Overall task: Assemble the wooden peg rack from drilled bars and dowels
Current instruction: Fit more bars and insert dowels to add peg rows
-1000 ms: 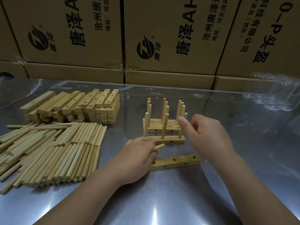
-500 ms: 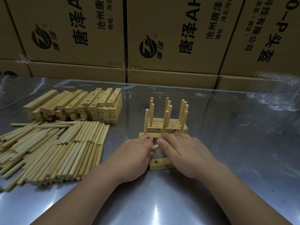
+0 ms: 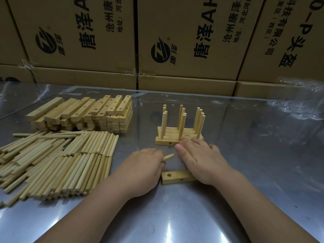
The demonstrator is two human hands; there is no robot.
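**A:** Where does the peg rack stand?

**B:** The peg rack [image 3: 178,135] stands on the steel table [image 3: 254,181]. Its pegs point straight up from its bars.

**A:** And the hands?

**B:** The right hand [image 3: 201,158] lies just in front of the rack. Its fingers are quite straight and touch the right part of the rack's front bar. This grip is not closed around anything.

**A:** What about the other one?

**B:** The left hand [image 3: 145,170] is in front of the rack, a little to its left, and apart from it. Its grip is closed around a dowel [image 3: 168,157]. Only the end of the dowel comes out from the fingers, and it points up and to the right, toward the right hand.

**A:** Is there some loose part?

**B:** Yes, one drilled bar [image 3: 175,177] lies flat on the table in front of the rack, nearer to the person. Its right end is hidden under the right wrist.

**A:** And the supplies?

**B:** To the left of the rack, well apart, there is a stack of drilled bars [image 3: 84,114]. Also to the left of the rack, but nearer to the person, is a pile of dowels [image 3: 57,158] lying side by side. Behind the rack stand cardboard boxes [image 3: 192,41] with printed letters.
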